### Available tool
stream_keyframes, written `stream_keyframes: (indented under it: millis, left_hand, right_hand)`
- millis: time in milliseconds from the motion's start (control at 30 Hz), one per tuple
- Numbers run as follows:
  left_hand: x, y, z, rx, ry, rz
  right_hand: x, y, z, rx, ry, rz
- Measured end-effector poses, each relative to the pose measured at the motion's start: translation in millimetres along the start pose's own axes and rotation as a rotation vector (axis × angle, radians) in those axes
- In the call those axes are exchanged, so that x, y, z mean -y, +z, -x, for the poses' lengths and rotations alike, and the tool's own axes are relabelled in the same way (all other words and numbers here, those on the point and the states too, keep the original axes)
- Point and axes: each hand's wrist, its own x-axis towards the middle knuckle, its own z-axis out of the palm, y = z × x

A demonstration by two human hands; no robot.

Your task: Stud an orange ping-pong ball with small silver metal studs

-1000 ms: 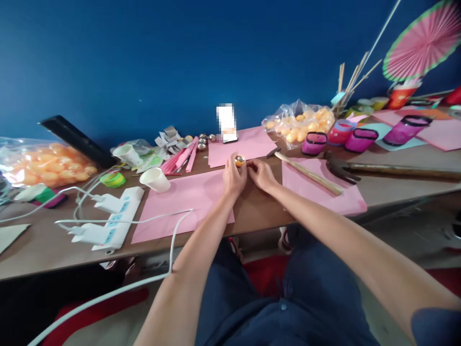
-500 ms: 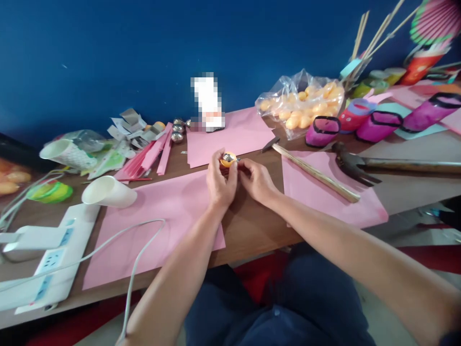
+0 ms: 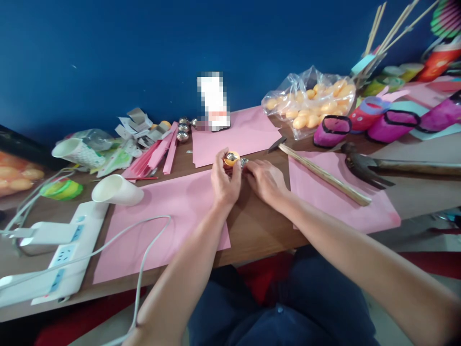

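Note:
My left hand [image 3: 225,180] is closed around a small orange cup-like piece [image 3: 231,158] with a shiny silver ball inside. Just right of it, my right hand [image 3: 265,180] has its fingers bent together at a small silvery object [image 3: 244,162], too small to make out clearly. Both hands are close together over the brown table [image 3: 259,235], between two pink sheets. One pink sheet [image 3: 173,211] lies left of my left hand; a wooden-handled tool [image 3: 324,173] rests on the other sheet, to the right.
Behind the hands are silver balls [image 3: 183,129], a blurred-out upright object [image 3: 215,101] and a bag of orange pieces [image 3: 313,103]. A claw hammer [image 3: 363,166] lies at right. A paper cup [image 3: 117,190], power strip [image 3: 74,250] and white cable are at left.
The view has shifted slightly, so the table items sit further right. The silvery object between my hands shows more now, and my right hand's fingers have moved slightly away from my left hand.

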Motion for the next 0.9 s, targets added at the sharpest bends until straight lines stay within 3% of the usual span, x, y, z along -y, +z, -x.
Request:
stream_keyframes:
  millis: [233,533,667,767,833,900]
  left_hand:
    - [5,0.6,-1,-0.026,-0.020,0.021]
    - [10,0.6,-2,-0.055,-0.003,0.001]
    - [16,3.6,-5,-0.069,-0.061,0.051]
    - [20,4.5,-6,-0.073,-0.077,0.085]
    - [21,4.3,-6,-0.064,-0.074,0.097]
    - [22,4.1,-5,-0.059,-0.075,0.112]
  right_hand:
    - [-3,6,0,-0.092,0.053,0.064]
    - [-7,-5,-6,-0.177,0.087,-0.265]
    - [-1,-26,-15,-0.196,0.089,-0.443]
    - [22,-60,1,-0.181,0.047,-0.600]
    - [41,-85,31,0.005,-0.050,-0.747]
    - [57,-100,75,0.349,-0.138,-0.869]
